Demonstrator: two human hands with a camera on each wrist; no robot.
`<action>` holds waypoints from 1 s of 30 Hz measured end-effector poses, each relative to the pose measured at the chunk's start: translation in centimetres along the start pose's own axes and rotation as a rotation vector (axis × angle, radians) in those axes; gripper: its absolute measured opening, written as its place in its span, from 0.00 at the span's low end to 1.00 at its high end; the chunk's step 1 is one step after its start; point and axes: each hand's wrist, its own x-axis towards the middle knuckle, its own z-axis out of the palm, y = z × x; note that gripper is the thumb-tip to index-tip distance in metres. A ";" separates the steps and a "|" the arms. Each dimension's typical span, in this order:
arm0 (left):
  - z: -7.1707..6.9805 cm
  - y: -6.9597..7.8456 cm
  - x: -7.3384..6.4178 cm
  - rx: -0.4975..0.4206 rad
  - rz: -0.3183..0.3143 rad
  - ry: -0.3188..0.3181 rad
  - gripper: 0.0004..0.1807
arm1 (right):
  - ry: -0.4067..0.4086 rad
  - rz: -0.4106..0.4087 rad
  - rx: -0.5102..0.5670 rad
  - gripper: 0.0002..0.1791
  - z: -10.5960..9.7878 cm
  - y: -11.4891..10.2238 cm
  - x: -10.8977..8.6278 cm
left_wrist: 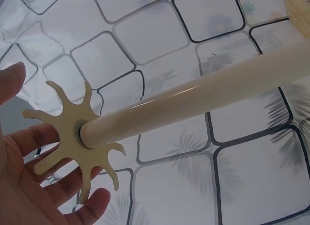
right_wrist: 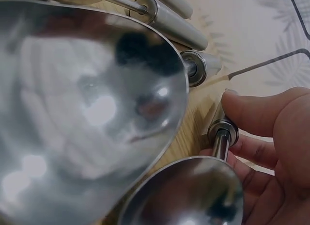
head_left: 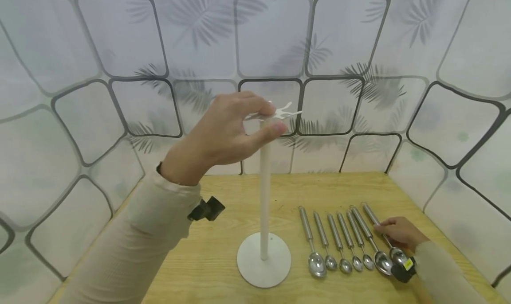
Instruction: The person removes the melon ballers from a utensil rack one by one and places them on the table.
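Note:
My left hand (head_left: 231, 126) is at the top of a white stand (head_left: 265, 193). The stand has a star-shaped head with curved prongs (left_wrist: 72, 125). In the left wrist view the fingers (left_wrist: 65, 191) lie loosely behind the prongs, and the thumb is apart from them. On the right, my right hand (head_left: 401, 231) pinches the handle of the rightmost metal spoon (head_left: 371, 214) between thumb and fingers. That spoon's bowl (right_wrist: 181, 198) shows below the hand in the right wrist view, beside a larger-looking bowl (right_wrist: 87, 104).
Several more long-handled metal spoons (head_left: 337, 233) of different sizes lie in a row to the left of the gripped one. The stand's round white base (head_left: 263, 275) rests on the wooden table (head_left: 215, 259). Patterned cloth (head_left: 271, 38) encloses the back and sides.

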 end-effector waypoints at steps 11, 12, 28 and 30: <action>-0.4 -0.3 -0.3 -0.017 -0.027 -0.039 0.14 | 0.002 -0.003 -0.003 0.25 0.3 -0.2 0.2; -0.4 -0.4 -0.3 -0.020 -0.026 -0.044 0.14 | 0.000 -0.005 0.005 0.25 0.3 -0.2 0.2; -4.4 -1.2 -4.3 0.030 -0.141 0.057 0.27 | -0.092 -0.041 0.089 0.37 -1.8 -1.6 -0.9; -4.8 -1.8 -5.6 0.047 -0.156 0.078 0.30 | -0.091 -0.060 0.092 0.37 -2.3 -2.0 -1.5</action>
